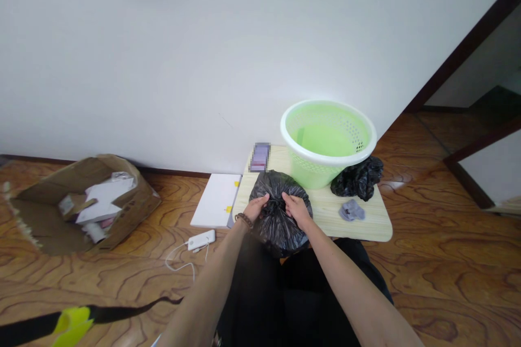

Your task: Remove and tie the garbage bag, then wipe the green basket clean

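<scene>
A full black plastic bag (280, 230) sits at the near edge of the low wooden table (325, 211), its top gathered into a knot or twist. My left hand (256, 207) pinches the gathered plastic from the left, a beaded bracelet on its wrist. From the right, my right hand (296, 209) grips the same neck of the bag with its fingers closed. Just behind the bag stands a green basket (328, 141) with a white rim. To its right lie a crumpled black plastic bag (358, 179) and a small grey cloth item (351, 210).
A blurred-out purple pack (260, 157) lies at the table's back left. Left of the table are a flat white box (215, 200) and a white power bank (201, 239) with a cable. An open cardboard box (134, 211) holds assorted packaging. A white wall (183, 65) rises behind.
</scene>
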Available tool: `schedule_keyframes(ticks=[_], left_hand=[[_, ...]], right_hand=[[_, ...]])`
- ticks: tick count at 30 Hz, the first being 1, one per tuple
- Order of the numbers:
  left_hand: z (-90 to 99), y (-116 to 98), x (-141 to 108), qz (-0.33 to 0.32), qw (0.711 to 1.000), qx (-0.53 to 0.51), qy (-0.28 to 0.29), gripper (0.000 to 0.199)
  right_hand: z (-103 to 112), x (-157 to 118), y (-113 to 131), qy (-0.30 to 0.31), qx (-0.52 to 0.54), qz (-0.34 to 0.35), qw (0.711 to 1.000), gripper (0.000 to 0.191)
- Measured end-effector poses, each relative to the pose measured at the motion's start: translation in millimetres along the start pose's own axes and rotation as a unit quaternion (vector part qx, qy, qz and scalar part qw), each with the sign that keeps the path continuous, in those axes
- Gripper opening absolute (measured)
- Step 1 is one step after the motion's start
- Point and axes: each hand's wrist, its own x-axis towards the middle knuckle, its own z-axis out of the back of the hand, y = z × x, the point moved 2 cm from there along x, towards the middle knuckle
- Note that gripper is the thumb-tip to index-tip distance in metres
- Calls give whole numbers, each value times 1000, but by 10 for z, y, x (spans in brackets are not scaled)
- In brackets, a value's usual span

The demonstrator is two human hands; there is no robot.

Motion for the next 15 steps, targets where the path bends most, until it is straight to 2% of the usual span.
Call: schedule_keyframes(ticks=[2, 6, 8, 10, 12, 15], left_hand=[[67, -88, -14, -35, 998, 52, -22, 48], [187, -369, 52, -135, 976, 153, -78, 38], [177, -493, 109, -180, 961, 197, -66, 34], [119, -564, 151, -222, 930, 290, -31, 36], [54, -567, 157, -246, 882, 402, -2, 37], [36, -486, 86, -246, 861, 446, -19, 37]], right_hand=[[33, -55, 39, -38, -107, 46, 992, 43], [43, -304, 136, -111, -299, 135, 938, 35], [-7, -480, 149, -115, -378, 148, 907, 46], [-73, -646, 125, -99, -456, 146, 872, 65], [-123, -764, 72, -78, -517, 137, 841, 83], [-122, -814, 1, -75, -564, 118, 814, 96]])
